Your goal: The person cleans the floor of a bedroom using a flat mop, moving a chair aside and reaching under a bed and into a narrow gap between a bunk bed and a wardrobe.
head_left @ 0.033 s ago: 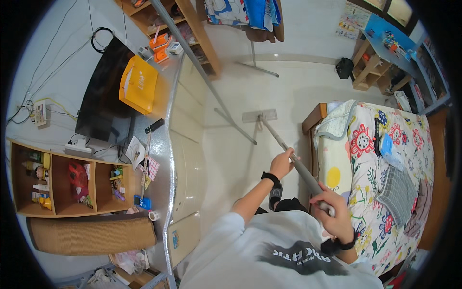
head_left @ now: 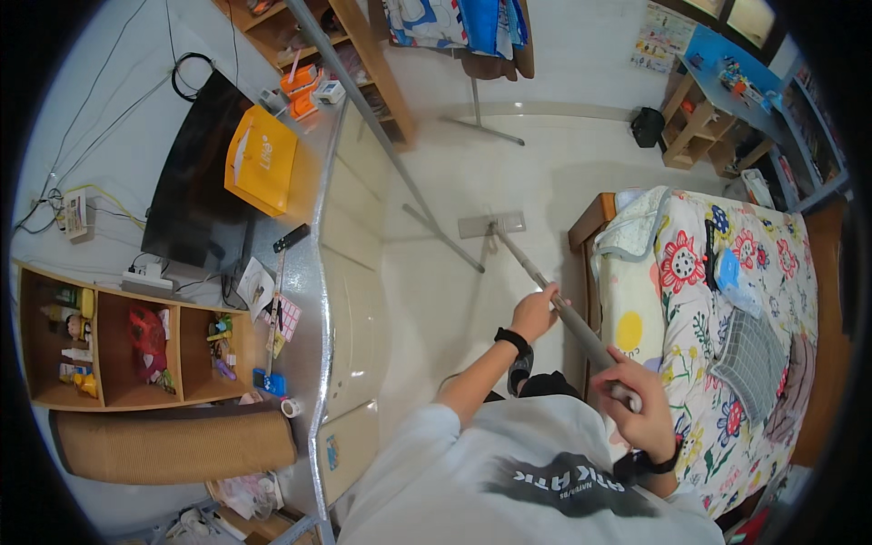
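A flat mop (head_left: 520, 258) slants across the floor, its long grey pole running from my body toward the far wall. Its wide, flat head (head_left: 472, 227) rests on the pale tiles beside a metal rack foot. My left hand (head_left: 534, 313) is wrapped round the middle of the pole. Farther up, near the rounded end, my right hand (head_left: 639, 400) grips the thicker grey handle. Both wrists carry dark bands.
A bed (head_left: 690, 272) with flowered bedding flanks me on the right. At left runs a long cabinet (head_left: 350, 300) bearing a yellow bag (head_left: 263, 163) and a television (head_left: 195, 173). A metal rack pole (head_left: 400, 168) slants down ahead, its foot near the mop head.
The mop head has shifted very slightly toward me. Both hands have moved a little to the right, still round the pole.
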Motion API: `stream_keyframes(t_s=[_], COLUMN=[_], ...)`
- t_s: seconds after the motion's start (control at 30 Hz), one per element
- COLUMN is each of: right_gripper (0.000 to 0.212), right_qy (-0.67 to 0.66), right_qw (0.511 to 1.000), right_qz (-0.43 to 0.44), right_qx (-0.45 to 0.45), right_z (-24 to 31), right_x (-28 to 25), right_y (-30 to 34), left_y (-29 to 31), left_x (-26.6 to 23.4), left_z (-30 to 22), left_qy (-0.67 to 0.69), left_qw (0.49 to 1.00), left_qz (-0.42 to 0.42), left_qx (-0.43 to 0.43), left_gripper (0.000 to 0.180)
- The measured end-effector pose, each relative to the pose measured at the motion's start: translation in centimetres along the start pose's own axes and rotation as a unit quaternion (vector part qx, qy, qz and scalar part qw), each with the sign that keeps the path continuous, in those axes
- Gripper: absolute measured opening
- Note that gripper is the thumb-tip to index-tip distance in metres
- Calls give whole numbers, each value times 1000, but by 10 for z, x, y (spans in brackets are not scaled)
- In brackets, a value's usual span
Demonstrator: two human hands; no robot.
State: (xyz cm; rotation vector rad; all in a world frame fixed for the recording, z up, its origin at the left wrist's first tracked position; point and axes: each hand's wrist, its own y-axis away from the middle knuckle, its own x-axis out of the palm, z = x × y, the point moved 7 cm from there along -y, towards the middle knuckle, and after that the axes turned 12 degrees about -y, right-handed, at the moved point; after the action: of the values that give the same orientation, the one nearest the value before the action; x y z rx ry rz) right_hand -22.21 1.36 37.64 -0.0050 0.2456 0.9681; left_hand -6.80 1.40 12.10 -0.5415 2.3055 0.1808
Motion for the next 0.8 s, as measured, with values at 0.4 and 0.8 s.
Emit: stream_keyframes(t_s=[0.4,0.8], right_gripper=[32,14], right_qy=[-94,-113], right_qw=[977,982], right_qz=[-184,-146], right_qx=[59,36], right_z=[64,93], right_x=[105,248], right_y=[161,212], left_y=[167,295], left_x=[-33,-136], left_z=[-52,18], left_qy=[74,31], left_qw=[983,999], left_qz=[107,17], left_qx=[130,18], left_gripper=[11,6])
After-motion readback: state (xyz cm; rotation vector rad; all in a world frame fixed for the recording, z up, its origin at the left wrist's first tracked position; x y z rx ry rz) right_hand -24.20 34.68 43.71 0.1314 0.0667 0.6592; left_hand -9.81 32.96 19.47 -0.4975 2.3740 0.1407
